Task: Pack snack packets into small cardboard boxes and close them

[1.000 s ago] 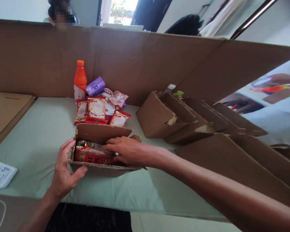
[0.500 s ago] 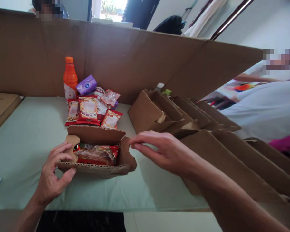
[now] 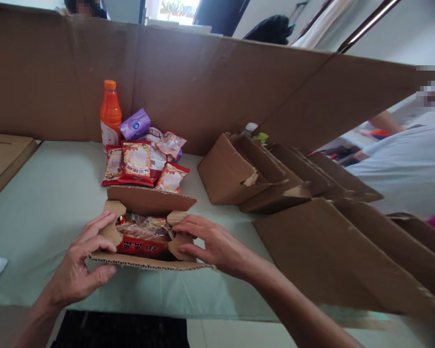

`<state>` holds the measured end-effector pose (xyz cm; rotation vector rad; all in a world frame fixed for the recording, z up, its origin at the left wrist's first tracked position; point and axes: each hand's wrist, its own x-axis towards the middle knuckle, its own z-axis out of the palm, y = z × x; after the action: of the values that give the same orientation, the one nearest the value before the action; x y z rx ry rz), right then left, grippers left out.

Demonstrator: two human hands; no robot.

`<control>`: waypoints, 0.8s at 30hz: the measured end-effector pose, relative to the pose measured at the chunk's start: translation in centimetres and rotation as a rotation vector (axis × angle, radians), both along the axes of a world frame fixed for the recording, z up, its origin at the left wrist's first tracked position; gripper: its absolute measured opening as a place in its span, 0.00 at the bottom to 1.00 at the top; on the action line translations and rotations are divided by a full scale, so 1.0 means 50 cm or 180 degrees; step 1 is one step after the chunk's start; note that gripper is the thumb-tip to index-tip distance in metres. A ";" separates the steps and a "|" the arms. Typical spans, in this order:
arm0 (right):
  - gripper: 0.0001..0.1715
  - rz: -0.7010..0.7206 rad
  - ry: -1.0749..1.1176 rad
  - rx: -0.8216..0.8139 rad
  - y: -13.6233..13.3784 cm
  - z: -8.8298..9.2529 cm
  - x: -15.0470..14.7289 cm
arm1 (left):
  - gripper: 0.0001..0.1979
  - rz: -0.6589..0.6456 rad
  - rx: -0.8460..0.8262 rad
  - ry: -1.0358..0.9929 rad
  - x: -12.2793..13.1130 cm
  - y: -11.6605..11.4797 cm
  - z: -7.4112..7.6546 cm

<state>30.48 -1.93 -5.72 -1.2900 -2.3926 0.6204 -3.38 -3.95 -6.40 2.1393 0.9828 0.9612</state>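
A small cardboard box (image 3: 152,199) stands with its top flaps up on the table in front of me. Inside lie red snack packets (image 3: 145,246) and a clear wrapped one. My left hand (image 3: 85,253) holds the box's left end, fingers over the left flap (image 3: 112,232) and thumb by the near flap (image 3: 152,263). My right hand (image 3: 215,241) has its fingertips and thumb on the right flap (image 3: 181,241), which is bent inward over the packets. Its other fingers are partly hidden.
Behind the box are red snack bags (image 3: 137,162), a purple packet (image 3: 135,124) and an orange bottle (image 3: 110,116). Several open cardboard boxes (image 3: 297,246) crowd the right. A flat carton (image 3: 7,154) lies left, below a tall cardboard wall (image 3: 188,87). Another person (image 3: 413,164) is beyond.
My right hand has moved from beside the box onto its right flap, which now leans inward. The near flap is tipped further toward me. My left hand stays on the left end.
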 end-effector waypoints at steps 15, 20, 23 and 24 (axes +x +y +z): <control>0.48 -0.0958 0.1099 0.0835 -0.034 -0.050 0.011 | 0.30 0.1312 0.0414 0.0403 0.045 0.026 -0.023; 0.32 -0.0704 0.1093 0.0768 0.004 -0.038 -0.017 | 0.41 0.1262 0.0418 0.0442 0.035 0.041 -0.033; 0.20 -0.0402 0.0998 0.0873 -0.016 -0.050 -0.021 | 0.30 0.0946 0.0596 0.0473 0.034 0.050 -0.041; 0.20 -0.0334 0.0986 0.0926 -0.027 -0.059 -0.022 | 0.24 0.0813 0.0667 0.0467 0.034 0.052 -0.043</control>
<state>29.38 -3.25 -8.69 -1.0974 -2.0584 0.3902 -1.68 -1.32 -8.57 2.3225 1.3028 1.0803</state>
